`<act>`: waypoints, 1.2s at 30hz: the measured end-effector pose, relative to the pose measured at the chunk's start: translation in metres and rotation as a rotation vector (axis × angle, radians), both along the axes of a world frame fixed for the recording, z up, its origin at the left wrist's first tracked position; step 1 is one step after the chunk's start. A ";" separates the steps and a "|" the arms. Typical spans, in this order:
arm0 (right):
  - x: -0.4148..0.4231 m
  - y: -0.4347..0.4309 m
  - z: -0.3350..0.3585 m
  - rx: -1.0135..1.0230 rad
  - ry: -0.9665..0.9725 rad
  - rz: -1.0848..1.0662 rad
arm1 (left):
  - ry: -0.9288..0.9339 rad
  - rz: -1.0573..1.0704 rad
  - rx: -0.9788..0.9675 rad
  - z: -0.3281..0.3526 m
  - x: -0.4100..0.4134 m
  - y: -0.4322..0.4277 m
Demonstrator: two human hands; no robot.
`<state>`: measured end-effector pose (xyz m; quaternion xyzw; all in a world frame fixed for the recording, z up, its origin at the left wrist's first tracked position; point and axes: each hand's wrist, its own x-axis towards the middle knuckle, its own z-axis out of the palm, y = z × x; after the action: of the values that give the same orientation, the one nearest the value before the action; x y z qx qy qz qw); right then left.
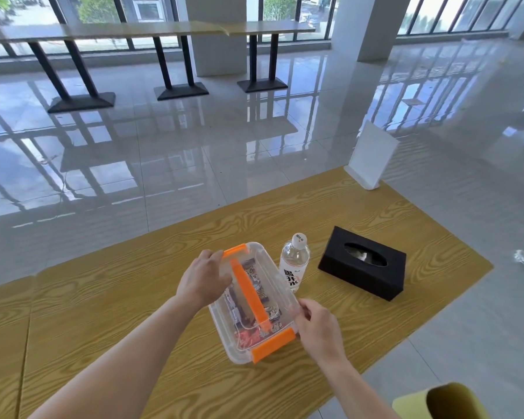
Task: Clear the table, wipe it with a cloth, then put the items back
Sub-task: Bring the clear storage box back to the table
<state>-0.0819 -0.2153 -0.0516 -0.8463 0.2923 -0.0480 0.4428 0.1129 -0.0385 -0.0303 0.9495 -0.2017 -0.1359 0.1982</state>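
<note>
A clear plastic storage box [280, 300] with orange clips and an orange handle sits on the wooden table [133, 297], with packets visible inside. My left hand [204, 278] grips its far left end by the orange clip. My right hand [316, 326] holds its near right corner. Just right of the box stands a water bottle [294, 263] with a white cap. A black tissue box [363, 263] lies further right. A white sign holder [371, 157] stands at the table's far corner.
The table's right edge runs diagonally close to the tissue box. A yellow-green chair back [445, 400] shows at the bottom right. A crumpled scrap [522, 258] lies on the glossy tiled floor. High tables stand by the windows far off.
</note>
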 end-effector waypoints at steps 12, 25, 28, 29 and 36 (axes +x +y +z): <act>0.001 0.001 0.002 0.004 -0.053 -0.003 | -0.016 -0.011 0.014 -0.001 0.000 0.001; 0.006 -0.003 -0.004 0.048 -0.025 0.003 | -0.014 0.005 0.007 0.001 0.000 0.003; 0.007 -0.003 -0.003 0.043 -0.015 0.003 | -0.013 0.009 0.006 0.001 -0.001 0.002; 0.007 -0.004 -0.004 0.035 -0.011 0.002 | -0.014 0.009 0.008 0.001 -0.001 0.002; 0.006 -0.012 0.002 0.024 0.025 -0.014 | -0.073 -0.006 0.017 0.000 -0.005 0.003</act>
<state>-0.0758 -0.2274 -0.0501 -0.8395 0.3042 -0.0368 0.4487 0.1074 -0.0355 -0.0301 0.9549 -0.2106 -0.1033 0.1820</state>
